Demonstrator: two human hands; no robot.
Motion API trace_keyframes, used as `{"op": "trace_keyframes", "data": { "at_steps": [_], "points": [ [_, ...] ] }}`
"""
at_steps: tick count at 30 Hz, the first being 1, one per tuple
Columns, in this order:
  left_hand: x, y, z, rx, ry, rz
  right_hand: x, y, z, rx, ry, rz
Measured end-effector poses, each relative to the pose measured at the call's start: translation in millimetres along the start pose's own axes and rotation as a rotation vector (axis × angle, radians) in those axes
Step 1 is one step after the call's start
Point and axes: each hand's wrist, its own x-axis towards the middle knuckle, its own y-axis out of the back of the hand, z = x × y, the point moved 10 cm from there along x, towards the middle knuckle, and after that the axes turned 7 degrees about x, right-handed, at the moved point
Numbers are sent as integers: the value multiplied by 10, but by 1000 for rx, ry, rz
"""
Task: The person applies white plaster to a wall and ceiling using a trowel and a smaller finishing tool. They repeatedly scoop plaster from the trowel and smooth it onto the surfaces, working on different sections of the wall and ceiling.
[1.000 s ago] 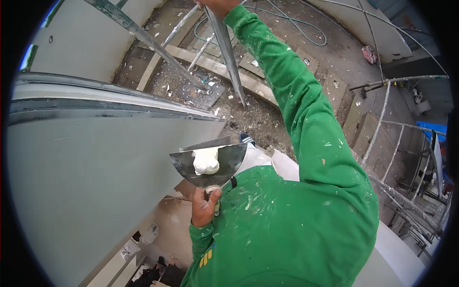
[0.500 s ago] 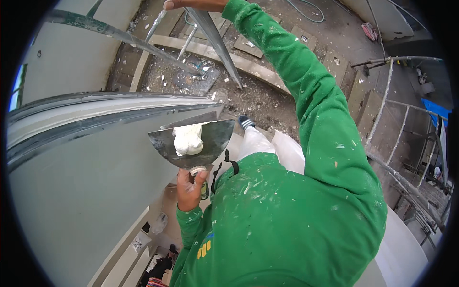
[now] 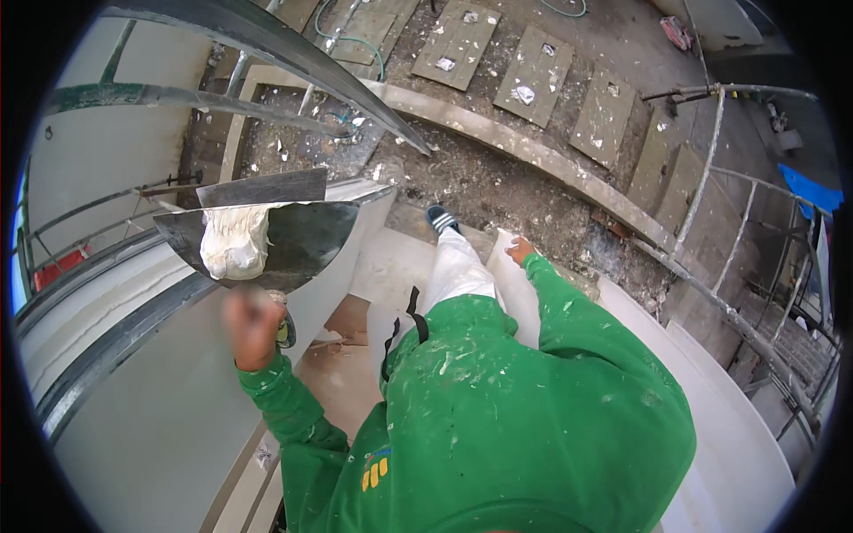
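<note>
My left hand (image 3: 255, 324) grips the handle of a wide dark putty knife (image 3: 314, 238). A thick white lump of putty (image 3: 235, 242) lies on its blade, and a second metal blade (image 3: 262, 186) sits just beyond it. A pale panel (image 3: 151, 391) with a metal-trimmed top edge stands beside it at the left. My right hand (image 3: 520, 251) is lowered by my white trouser legs (image 3: 456, 262), fingers curled against white material; what it holds there is unclear. Above the knife a long grey metal bar (image 3: 355, 89) runs diagonally.
Scaffold tubing (image 3: 716, 160) stands at right and a railing (image 3: 204, 107) at upper left. A curved ledge (image 3: 533, 155) crosses the debris-strewn ground, with several flat boards (image 3: 535, 78), a hose (image 3: 378, 53) and a blue sheet (image 3: 804, 185) beyond. A sandal (image 3: 442, 220) is on my foot.
My right hand has left the high metal piece and dropped beside my legs. My left hand has moved left and up in the view with the loaded knife. The view has shifted.
</note>
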Motion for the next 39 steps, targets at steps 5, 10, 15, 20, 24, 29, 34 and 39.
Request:
{"op": "trace_keyframes", "data": {
  "at_steps": [5, 10, 15, 20, 24, 29, 34, 39],
  "points": [
    [129, 106, -103, 25, 102, -20, -417, -289, 729, 492, -276, -121],
    [194, 130, -216, 31, 178, -158, -355, 8, 198, 657, -127, -99],
    [153, 72, -328, 82, 150, -277, -227, 571, -103, 683, -15, 29],
    [138, 30, -275, 104, 56, -342, -429, 971, -356, 897, 106, 168],
    [143, 20, -245, 75, 44, -347, -663, 1031, -473, 988, 184, 136],
    [89, 46, -283, 110, 23, -345, -745, 1251, -602, 982, 200, 184],
    [50, 108, -231, 111, -7, -332, -979, 1730, -1494, 851, 446, 208],
    [162, -622, -232, -73, 18, -419, -1567, 1859, -2663, 431, 725, -70]
  ]
}}
